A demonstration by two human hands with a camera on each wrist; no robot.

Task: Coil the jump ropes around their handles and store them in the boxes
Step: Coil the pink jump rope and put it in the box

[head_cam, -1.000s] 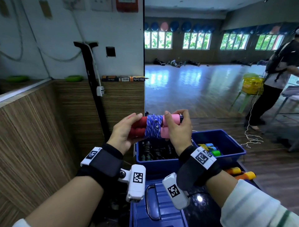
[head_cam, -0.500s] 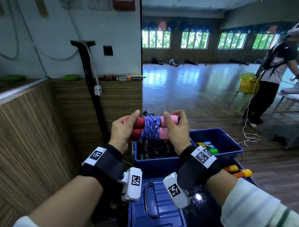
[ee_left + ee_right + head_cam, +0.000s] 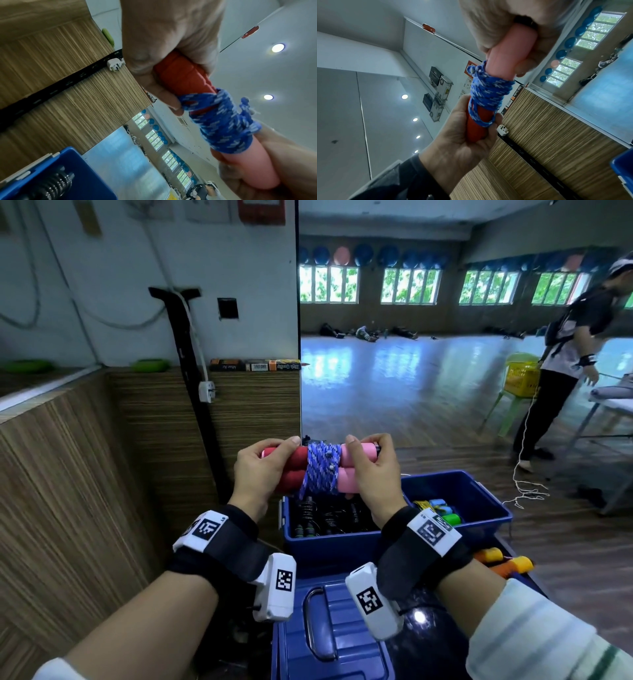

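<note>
A person stands over storage boxes and holds a wound jump rope at chest height with both hands. The two foam handles (image 3: 298, 463), red at one end and pale pink at the other, lie side by side, level, one above the other. A blue braided rope flecked with white (image 3: 320, 470) is coiled tightly round the middle of the pair, with a small knot showing on the front of the coil.

The left hand (image 3: 260, 474) grasps the red end: its fingers curl round the back of the handles and the thumb presses on the front, close to the coil. In the left wrist view a fingertip touches the edge of the rope. The right hand (image 3: 371, 474) grasps the pink end in the same way, fingers clenched over the top and thumb beside the coil.

Directly below the bundle is an open blue plastic box (image 3: 329, 542) holding dark coiled ropes with black handles. Touching its right side is a second open blue plastic box (image 3: 479, 494) holding small blue, green and yellow pieces. Nearer the person is a blue lid with a metal handle (image 3: 322, 625). Orange foam handles (image 3: 503, 561) lie to the right of it.

A wood-grain panelled wall (image 3: 102, 474) runs along the left. Across the room another person (image 3: 561, 364) stands by a yellow basket (image 3: 520, 378).
</note>
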